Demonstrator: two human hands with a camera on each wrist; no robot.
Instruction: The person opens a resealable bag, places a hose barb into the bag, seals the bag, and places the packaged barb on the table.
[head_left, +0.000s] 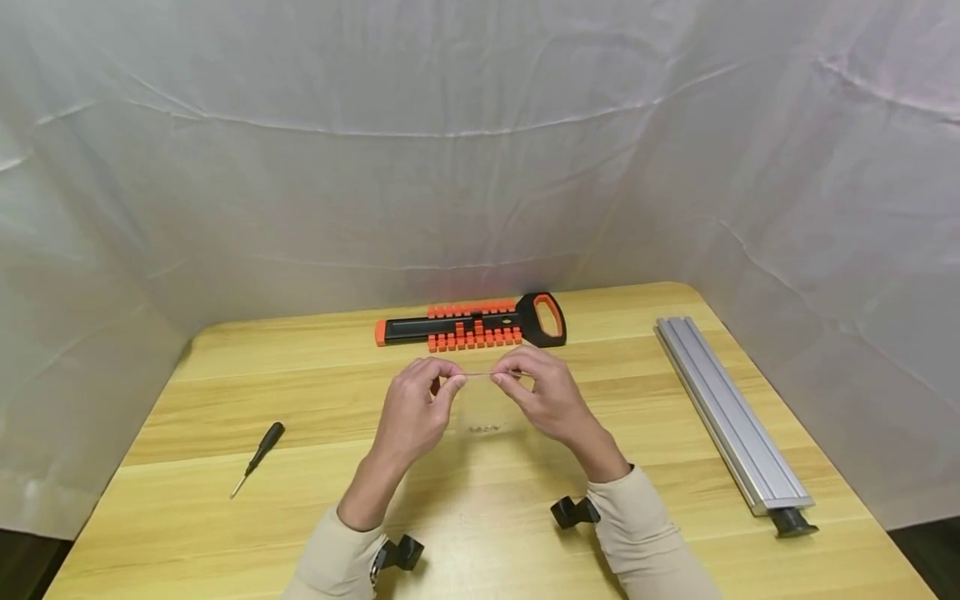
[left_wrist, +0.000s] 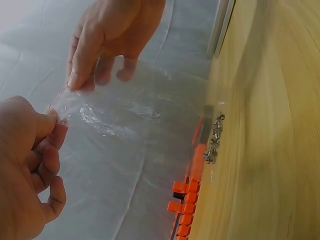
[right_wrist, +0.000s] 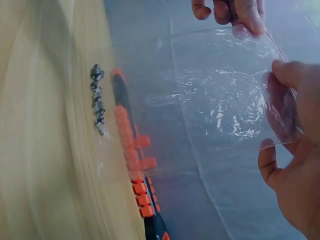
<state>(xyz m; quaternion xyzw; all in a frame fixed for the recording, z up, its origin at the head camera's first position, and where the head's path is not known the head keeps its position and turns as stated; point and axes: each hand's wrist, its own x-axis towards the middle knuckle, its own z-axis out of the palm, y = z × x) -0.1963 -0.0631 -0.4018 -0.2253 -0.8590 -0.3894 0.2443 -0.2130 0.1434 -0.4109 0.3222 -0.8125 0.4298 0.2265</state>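
Observation:
Between both hands hangs a clear plastic zip bag (right_wrist: 210, 95), its top edge edged with a thin red line. My left hand (head_left: 415, 408) pinches one side of that edge between thumb and index finger. On the other side, my right hand (head_left: 546, 393) pinches the same edge with thumb and fingers. Several small shiny metal pieces, like screws (left_wrist: 215, 140), lie in a row along the bag's bottom. The bag hangs upright over the wooden table (head_left: 480, 533), and the background shows through it.
Behind the hands lies a black and orange rack with a loop handle (head_left: 528, 321). A black-handled screwdriver (head_left: 264, 447) lies to the left. At the right is a long silver metal rail (head_left: 731, 417) with a black knob (head_left: 791, 522). Pale sheeting (head_left: 450, 183) surrounds the table.

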